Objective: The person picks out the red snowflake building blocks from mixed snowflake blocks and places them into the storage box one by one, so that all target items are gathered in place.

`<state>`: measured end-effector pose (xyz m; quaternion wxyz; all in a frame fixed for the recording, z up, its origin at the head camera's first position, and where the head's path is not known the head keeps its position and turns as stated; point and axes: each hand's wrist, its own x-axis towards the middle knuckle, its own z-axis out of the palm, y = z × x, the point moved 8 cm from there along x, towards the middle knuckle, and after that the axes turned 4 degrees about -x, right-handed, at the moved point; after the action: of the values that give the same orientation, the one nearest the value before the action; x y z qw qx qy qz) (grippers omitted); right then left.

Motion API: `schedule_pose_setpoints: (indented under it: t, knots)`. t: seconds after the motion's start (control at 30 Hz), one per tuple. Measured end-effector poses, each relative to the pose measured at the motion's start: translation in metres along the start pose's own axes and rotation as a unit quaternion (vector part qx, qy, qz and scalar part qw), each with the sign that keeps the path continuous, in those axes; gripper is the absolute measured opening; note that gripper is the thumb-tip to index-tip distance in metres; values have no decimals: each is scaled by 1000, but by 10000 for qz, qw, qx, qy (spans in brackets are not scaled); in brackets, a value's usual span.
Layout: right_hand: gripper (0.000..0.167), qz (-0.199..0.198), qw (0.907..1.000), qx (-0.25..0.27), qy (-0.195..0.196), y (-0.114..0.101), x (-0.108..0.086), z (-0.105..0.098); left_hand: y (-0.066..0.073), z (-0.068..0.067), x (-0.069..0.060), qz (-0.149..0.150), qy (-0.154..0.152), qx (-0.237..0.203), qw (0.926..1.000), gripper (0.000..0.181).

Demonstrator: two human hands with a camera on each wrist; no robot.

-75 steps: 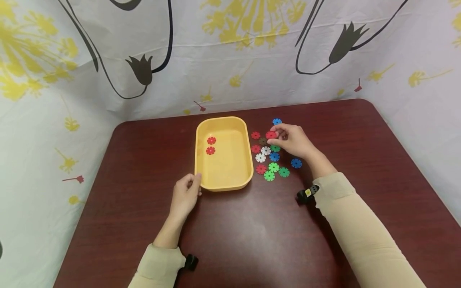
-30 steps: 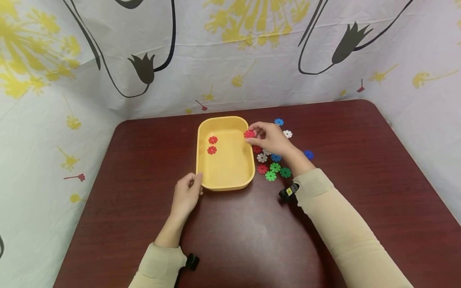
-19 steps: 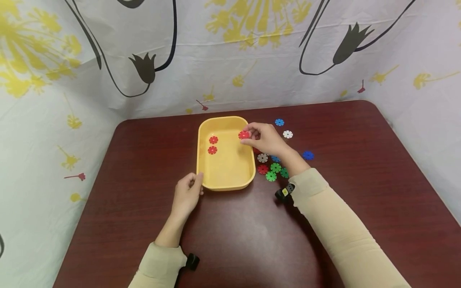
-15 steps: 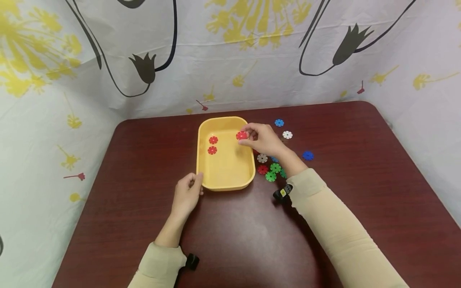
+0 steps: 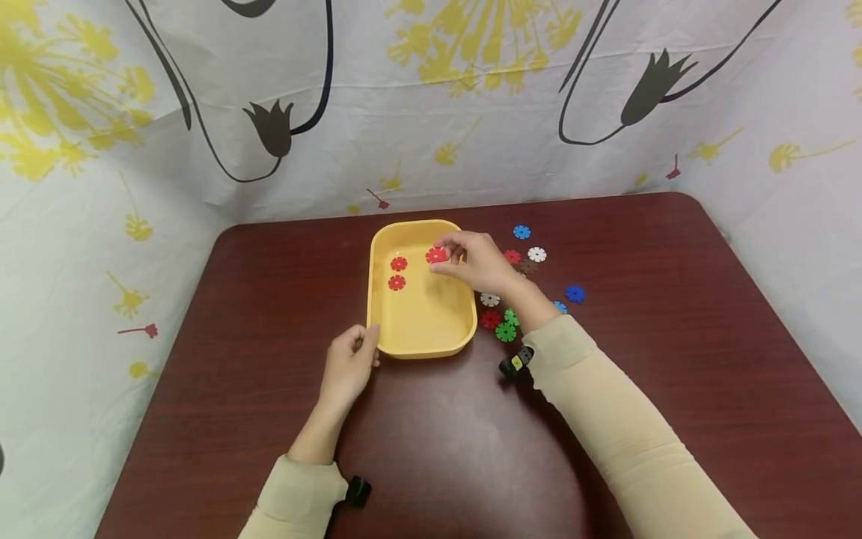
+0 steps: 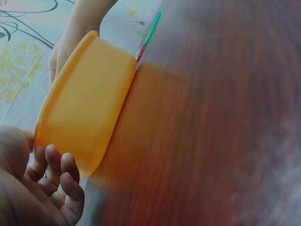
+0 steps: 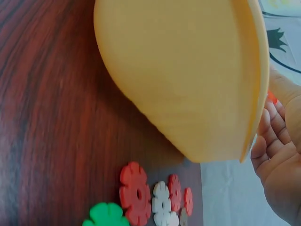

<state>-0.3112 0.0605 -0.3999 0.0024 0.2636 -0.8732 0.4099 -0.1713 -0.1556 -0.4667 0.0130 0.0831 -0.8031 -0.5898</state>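
My right hand (image 5: 477,262) pinches a red notched plastic disc (image 5: 435,255) between thumb and fingertips, over the far right part of a yellow tray (image 5: 424,322). Just a red sliver of that disc (image 7: 272,98) shows beside the fingers in the right wrist view. Two more red discs (image 5: 399,263) lie flat in the tray, towards its left wall. At the tray's near left corner, my left hand (image 5: 346,368) grips the rim. The left wrist view has the curled fingers (image 6: 69,165) against the tray's outer wall, with the thumb up at the rim.
Right of the tray lie loose discs in red, white (image 5: 536,254), brown (image 5: 528,266), blue (image 5: 575,293) and green (image 5: 506,332), some hidden by the right forearm. The dark red table (image 5: 236,359) meets a patterned cloth (image 5: 417,172) at the back.
My right hand picked the red disc from the loose ones, then carried it left across the tray's right rim. A white and a blue disc shifted right. The left hand stays at the corner.
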Motion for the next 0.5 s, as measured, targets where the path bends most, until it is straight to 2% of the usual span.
schedule_pose_setpoints:
  t: [0.27,0.5]
  knots:
    - [32,-203,9993,111,-281,-13,6,19,-1,-1,0,38,3,17,10000,40]
    - [36,-373,9985,95,-395,-19,12,32,0,0,0,112,-41,-49,9999,40]
